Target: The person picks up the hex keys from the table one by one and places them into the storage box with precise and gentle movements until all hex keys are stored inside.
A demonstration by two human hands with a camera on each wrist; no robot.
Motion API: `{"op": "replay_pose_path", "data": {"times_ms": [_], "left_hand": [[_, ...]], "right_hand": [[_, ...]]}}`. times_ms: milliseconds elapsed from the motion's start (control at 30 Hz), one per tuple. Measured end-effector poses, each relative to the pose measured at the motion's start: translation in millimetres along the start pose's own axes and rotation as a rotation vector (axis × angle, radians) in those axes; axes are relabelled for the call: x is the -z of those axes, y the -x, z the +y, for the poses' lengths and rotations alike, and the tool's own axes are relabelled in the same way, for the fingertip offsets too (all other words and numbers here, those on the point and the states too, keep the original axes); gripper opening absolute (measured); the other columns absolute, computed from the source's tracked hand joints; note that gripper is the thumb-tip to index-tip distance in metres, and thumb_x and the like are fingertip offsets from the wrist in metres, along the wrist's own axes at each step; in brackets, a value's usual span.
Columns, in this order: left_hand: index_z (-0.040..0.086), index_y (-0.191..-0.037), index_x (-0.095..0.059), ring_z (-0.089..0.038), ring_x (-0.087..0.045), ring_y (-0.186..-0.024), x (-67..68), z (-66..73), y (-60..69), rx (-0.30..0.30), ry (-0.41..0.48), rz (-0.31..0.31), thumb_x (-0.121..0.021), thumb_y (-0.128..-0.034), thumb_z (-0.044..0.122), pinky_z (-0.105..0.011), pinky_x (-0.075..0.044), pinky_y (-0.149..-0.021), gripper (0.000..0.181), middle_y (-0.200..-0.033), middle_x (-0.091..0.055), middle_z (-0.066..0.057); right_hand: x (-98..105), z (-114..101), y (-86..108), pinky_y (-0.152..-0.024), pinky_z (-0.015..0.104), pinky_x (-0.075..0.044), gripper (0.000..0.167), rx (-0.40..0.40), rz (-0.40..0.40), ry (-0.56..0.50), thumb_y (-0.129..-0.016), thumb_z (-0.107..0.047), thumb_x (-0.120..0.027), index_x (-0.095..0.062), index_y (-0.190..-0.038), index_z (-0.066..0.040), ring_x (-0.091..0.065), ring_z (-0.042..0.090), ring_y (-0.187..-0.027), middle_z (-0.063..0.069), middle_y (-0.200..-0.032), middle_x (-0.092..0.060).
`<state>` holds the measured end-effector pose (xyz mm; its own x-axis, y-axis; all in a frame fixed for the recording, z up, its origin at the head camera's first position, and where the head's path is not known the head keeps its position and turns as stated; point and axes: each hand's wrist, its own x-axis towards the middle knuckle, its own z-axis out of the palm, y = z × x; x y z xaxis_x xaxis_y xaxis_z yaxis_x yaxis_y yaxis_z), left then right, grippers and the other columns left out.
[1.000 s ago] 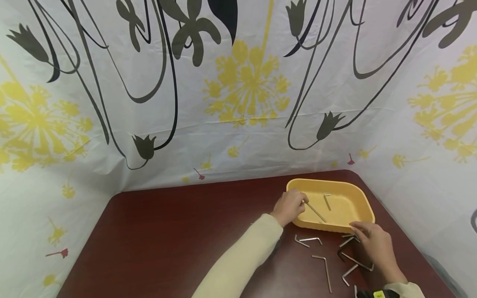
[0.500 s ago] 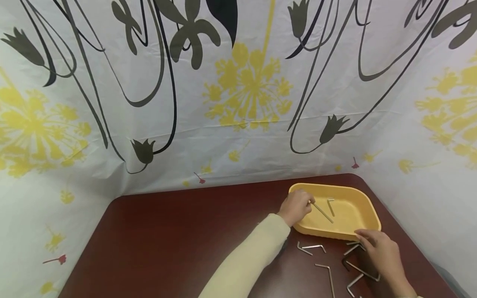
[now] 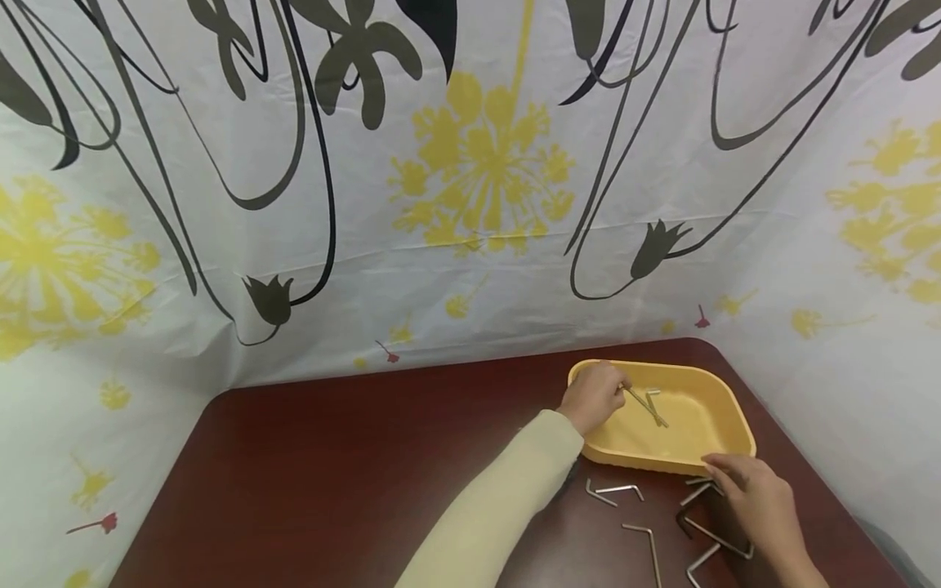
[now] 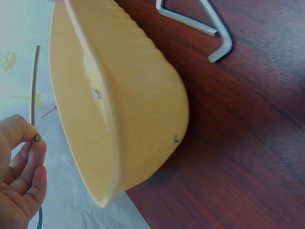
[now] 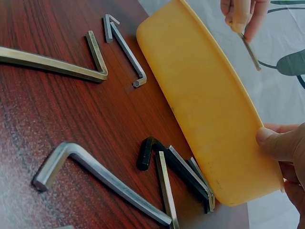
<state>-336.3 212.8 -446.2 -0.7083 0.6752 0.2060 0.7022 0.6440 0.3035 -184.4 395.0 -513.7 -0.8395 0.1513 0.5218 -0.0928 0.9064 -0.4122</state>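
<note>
Over the left part of the yellow tray (image 3: pixel 691 416), my left hand (image 3: pixel 595 398) pinches a hex key (image 4: pixel 34 86) by one end between thumb and fingers. The rest of that key slants out over the tray in the head view. Another small hex key (image 3: pixel 653 394) lies inside the tray. My right hand (image 3: pixel 760 498) grips the tray's near right rim, its thumb (image 5: pixel 271 143) on the outer wall in the right wrist view. Close by that hand lie a black hex key (image 5: pixel 183 169) and several metal ones, partly hidden by the hand in the head view.
On the dark red table (image 3: pixel 331 474), in front of the tray, are more loose hex keys, among them a long brassy one (image 5: pixel 52 64) and a silver one (image 5: pixel 114 183). A patterned cloth (image 3: pixel 470 310) hangs behind and beside the table.
My left hand has risen slightly and moved a little right with the hex key, which now overlaps the one in the tray in view. My right hand stays at the rim.
</note>
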Motion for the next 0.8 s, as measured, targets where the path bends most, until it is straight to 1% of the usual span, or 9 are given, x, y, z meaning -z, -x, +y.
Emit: {"op": "replay_pose_path", "data": {"times_ms": [200,300,367,500,600,667,800], "left_hand": [[0.020,-0.100,-0.071,0.001,-0.051,-0.082,-0.8,1.3,-11.6,-0.012,0.006,0.005,-0.065,-0.0854,0.013,-0.008,-0.037,-0.065,0.018,-0.092,-0.062,0.012],[0.020,-0.102,-0.071,0.001,-0.051,-0.083,-0.6,1.6,-17.5,-0.005,0.020,0.000,-0.066,-0.0855,0.016,-0.008,-0.038,-0.066,0.018,-0.093,-0.061,0.012],[0.021,-0.103,-0.070,0.001,-0.051,-0.084,-1.6,2.4,-21.7,-0.002,0.015,-0.005,-0.066,-0.0854,0.017,-0.007,-0.038,-0.066,0.018,-0.094,-0.061,0.012],[0.022,-0.104,-0.069,0.001,-0.052,-0.087,-4.9,2.6,-28.1,0.028,-0.010,-0.028,-0.065,-0.0859,0.019,-0.007,-0.039,-0.068,0.019,-0.095,-0.060,0.013],[0.023,-0.105,-0.069,0.001,-0.053,-0.089,-9.2,3.2,-32.1,0.033,-0.026,-0.041,-0.065,-0.0864,0.021,-0.007,-0.040,-0.070,0.020,-0.097,-0.061,0.014],[0.025,-0.106,-0.069,0.001,-0.053,-0.089,-12.0,3.5,-35.6,0.027,-0.047,-0.040,-0.064,-0.0869,0.021,-0.007,-0.040,-0.071,0.020,-0.098,-0.061,0.015],[0.026,-0.105,-0.069,0.002,-0.053,-0.089,-15.8,2.6,-43.9,0.009,-0.085,-0.015,-0.064,-0.0872,0.020,-0.006,-0.039,-0.072,0.019,-0.098,-0.062,0.016]], "right_hand": [[-2,1,2.5,-0.068,0.049,-0.040,0.017,-0.007,0.012,0.007,-0.067,0.004,-0.073,-0.070,-0.082,-0.003,-0.053,0.032,-0.081,0.015,-0.083,-0.066],[-3,1,1.1,-0.070,0.047,-0.040,0.017,-0.003,0.032,-0.002,-0.068,0.004,-0.073,-0.070,-0.082,-0.003,-0.052,0.027,-0.083,0.015,-0.083,-0.066],[-3,2,0.1,-0.070,0.046,-0.039,0.017,-0.006,0.045,0.006,-0.068,0.004,-0.073,-0.070,-0.082,-0.004,-0.051,0.020,-0.083,0.014,-0.083,-0.066],[-5,1,0.2,-0.070,0.045,-0.039,0.017,-0.001,0.042,-0.001,-0.067,0.002,-0.074,-0.070,-0.082,-0.005,-0.051,0.018,-0.083,0.013,-0.083,-0.066],[-6,2,3.6,-0.070,0.045,-0.039,0.018,-0.010,0.037,0.001,-0.066,0.002,-0.075,-0.070,-0.082,-0.006,-0.051,0.017,-0.083,0.012,-0.083,-0.066],[-6,3,4.9,-0.069,0.046,-0.039,0.018,-0.018,0.034,-0.001,-0.067,0.002,-0.074,-0.070,-0.082,-0.006,-0.050,0.014,-0.084,0.012,-0.083,-0.066],[-6,4,3.8,-0.069,0.044,-0.038,0.019,-0.016,0.058,0.000,-0.066,0.003,-0.074,-0.070,-0.082,-0.006,-0.048,0.008,-0.085,0.012,-0.083,-0.066]]}}
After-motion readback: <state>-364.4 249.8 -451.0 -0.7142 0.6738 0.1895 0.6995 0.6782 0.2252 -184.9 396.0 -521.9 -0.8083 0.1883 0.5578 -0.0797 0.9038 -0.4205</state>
